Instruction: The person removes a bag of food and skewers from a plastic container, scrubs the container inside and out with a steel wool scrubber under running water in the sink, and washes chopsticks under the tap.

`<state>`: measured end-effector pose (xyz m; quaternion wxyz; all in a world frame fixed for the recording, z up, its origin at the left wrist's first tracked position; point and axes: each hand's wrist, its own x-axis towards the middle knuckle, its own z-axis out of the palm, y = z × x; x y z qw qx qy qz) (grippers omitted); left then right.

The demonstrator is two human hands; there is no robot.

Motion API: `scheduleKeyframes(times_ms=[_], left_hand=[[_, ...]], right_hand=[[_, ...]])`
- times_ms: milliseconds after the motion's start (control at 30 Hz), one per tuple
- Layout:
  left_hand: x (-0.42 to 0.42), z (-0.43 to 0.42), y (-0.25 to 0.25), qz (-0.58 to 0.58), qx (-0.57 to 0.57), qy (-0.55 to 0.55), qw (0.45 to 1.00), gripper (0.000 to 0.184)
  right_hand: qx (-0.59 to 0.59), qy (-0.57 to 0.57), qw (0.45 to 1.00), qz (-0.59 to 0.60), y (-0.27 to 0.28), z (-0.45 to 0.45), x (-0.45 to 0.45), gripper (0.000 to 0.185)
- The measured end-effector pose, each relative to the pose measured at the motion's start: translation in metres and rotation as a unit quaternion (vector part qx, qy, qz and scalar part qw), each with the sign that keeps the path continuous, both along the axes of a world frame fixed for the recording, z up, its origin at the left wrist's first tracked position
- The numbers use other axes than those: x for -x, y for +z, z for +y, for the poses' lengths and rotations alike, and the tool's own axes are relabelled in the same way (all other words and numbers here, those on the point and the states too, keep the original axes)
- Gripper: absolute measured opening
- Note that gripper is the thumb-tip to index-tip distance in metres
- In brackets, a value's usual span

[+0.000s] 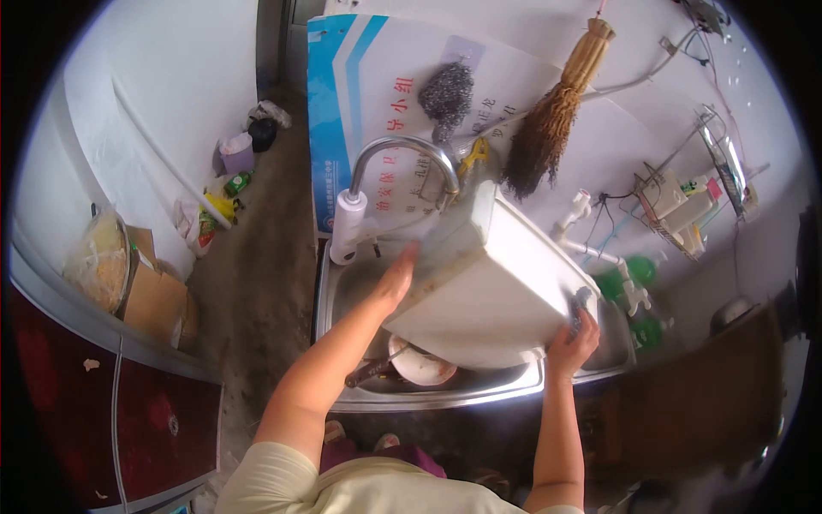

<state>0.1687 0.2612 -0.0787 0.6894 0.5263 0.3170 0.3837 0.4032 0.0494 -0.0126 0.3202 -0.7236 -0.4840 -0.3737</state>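
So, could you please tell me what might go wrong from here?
The tilted white container might slip, since the left hand rests against its side while the right hand also holds a grey scrubber. If it dropped, it could strike the white bowl in the metal sink. Its raised end might also knock the faucet.

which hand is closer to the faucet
The left hand, against the side of the white container near the faucet. The right hand is at the container's far end, with what looks like a grey scouring pad at its fingertips.
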Motion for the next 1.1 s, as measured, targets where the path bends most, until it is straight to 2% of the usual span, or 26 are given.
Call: scheduleKeyframes(times_ms=[67, 167, 267, 467, 567, 667, 767, 867, 967, 1100], left_hand=[[-0.001, -0.004, 0.023, -0.081, -0.143, -0.018, 0.986, 0.076], [0.0, 0.001, 0.045, -0.027, -0.315, -0.043, 0.948, 0.063], [-0.002, 0.006, 0.034, -0.005, -0.356, -0.017, 0.934, 0.061], [0.011, 0.027, -0.03, -0.018, -0.241, -0.005, 0.97, 0.05], [0.037, 0.035, -0.089, 0.21, -0.164, -0.108, 0.958, 0.061], [0.052, 0.014, -0.045, 0.227, -0.049, -0.1, 0.968, 0.052], [0.056, 0.026, -0.05, 0.121, -0.091, -0.112, 0.982, 0.059], [0.048, 0.029, -0.042, 0.014, 0.105, 0.064, 0.992, 0.061], [0.031, 0.042, -0.055, -0.073, 0.179, 0.113, 0.975, 0.035], [0.008, 0.05, -0.061, -0.111, 0.245, 0.161, 0.95, 0.032]], right_hand=[[-0.002, 0.0, 1.0, 0.0, 0.0, 0.001, 0.001, 0.033], [-0.004, -0.005, 1.0, 0.007, 0.001, 0.002, 0.003, 0.034], [0.009, 0.002, 1.0, -0.003, 0.0, 0.002, 0.0, 0.036], [0.043, 0.02, 0.998, -0.027, 0.003, 0.015, 0.008, 0.044], [0.042, 0.025, 0.999, -0.019, 0.004, 0.021, 0.011, 0.045], [0.041, 0.031, 0.998, -0.02, 0.004, 0.025, 0.013, 0.046], [0.042, 0.032, 0.998, -0.017, 0.003, 0.025, 0.012, 0.047], [0.037, 0.043, 0.998, -0.019, 0.004, 0.025, 0.012, 0.047], [0.033, 0.046, 0.998, -0.016, 0.003, 0.026, 0.012, 0.047], [0.029, 0.05, 0.998, -0.012, 0.004, 0.026, 0.012, 0.046]])
